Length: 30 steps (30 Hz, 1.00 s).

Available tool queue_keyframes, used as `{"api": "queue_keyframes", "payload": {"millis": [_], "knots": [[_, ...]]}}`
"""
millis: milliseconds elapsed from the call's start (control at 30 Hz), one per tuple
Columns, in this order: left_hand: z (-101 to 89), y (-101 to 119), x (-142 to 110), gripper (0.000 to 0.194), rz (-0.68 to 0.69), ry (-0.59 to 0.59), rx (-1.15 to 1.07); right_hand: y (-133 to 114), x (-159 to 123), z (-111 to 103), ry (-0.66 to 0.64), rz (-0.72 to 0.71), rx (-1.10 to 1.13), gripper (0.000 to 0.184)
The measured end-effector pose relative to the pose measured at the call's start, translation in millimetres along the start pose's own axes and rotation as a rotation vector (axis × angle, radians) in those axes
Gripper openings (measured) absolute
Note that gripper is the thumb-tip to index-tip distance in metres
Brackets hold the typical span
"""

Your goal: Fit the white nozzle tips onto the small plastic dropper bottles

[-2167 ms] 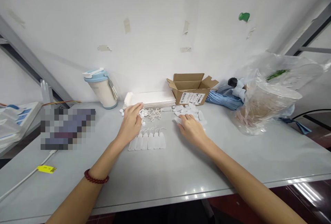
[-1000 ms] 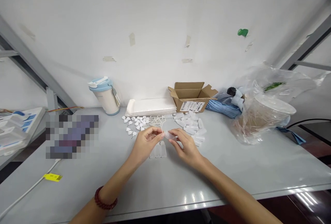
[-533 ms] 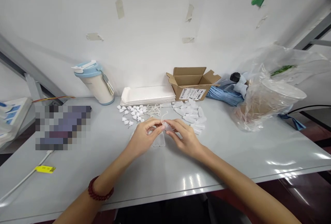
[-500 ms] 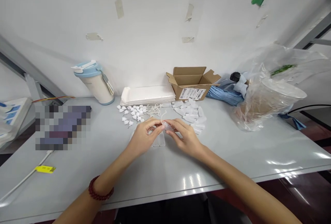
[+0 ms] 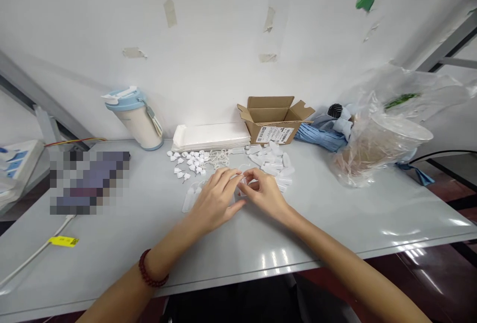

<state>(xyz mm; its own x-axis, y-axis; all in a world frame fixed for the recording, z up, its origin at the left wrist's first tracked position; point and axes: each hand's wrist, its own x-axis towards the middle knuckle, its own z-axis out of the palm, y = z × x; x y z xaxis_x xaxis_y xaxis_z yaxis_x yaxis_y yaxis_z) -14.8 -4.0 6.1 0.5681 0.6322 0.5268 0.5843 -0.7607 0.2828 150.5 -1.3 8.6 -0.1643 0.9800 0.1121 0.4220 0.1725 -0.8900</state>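
My right hand (image 5: 263,191) is closed, thumb and fingers pinching a small translucent plastic sleeve (image 5: 243,190) with a thin white cord at its top. Most of that sleeve is hidden by my fingers. Against its left side lies my left hand (image 5: 219,196), its fingers stretched out and its thumb apart, back of the hand upward. Partly under my left hand, several similar sleeves (image 5: 189,200) with cord loops lie flat side by side. A pile of loose translucent sleeves (image 5: 269,156) is just beyond my right hand. Small white pointed caps (image 5: 192,159) and tangled white cords (image 5: 219,158) lie beyond my left.
Along the wall stand a bottle (image 5: 134,119), a stack of white trays (image 5: 212,136) and an open cardboard box (image 5: 274,126). Blue cloth (image 5: 322,136) and a plastic-wrapped tub (image 5: 387,139) are at right. A blurred-out device (image 5: 93,181) with a cable (image 5: 33,258) lies left.
My left hand has let go of its pinch near the sleeve's top and turned palm down, fingers straightened. My right hand keeps the sleeve, now tilted more upright. The view has shifted slightly.
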Motion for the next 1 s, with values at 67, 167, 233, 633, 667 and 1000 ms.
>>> {"api": "queue_keyframes", "payload": {"millis": [67,167,233,633,667,1000], "knots": [[3.3,-2,-1,0.039,-0.02,0.017,0.021,0,0,1,-0.009,0.003,0.014,0.018],[4.2,-3,0,0.036,-0.051,0.024,0.004,2,0,2,-0.019,-0.002,0.009,0.018],[2.4,-2,1,0.036,-0.075,-0.005,-0.029,2,0,1,-0.029,-0.015,-0.021,0.016],[-1.3,-3,0,0.047,-0.209,-0.245,-0.1,10,4,-2,-0.151,-0.144,-0.358,0.023],[-1.4,-3,0,0.048,-0.211,-0.256,-0.095,10,4,-2,-0.15,-0.146,-0.365,0.023],[-3.7,-3,-2,0.047,-0.16,-0.253,-0.124,4,3,-3,-0.168,-0.096,-0.313,0.022]]}}
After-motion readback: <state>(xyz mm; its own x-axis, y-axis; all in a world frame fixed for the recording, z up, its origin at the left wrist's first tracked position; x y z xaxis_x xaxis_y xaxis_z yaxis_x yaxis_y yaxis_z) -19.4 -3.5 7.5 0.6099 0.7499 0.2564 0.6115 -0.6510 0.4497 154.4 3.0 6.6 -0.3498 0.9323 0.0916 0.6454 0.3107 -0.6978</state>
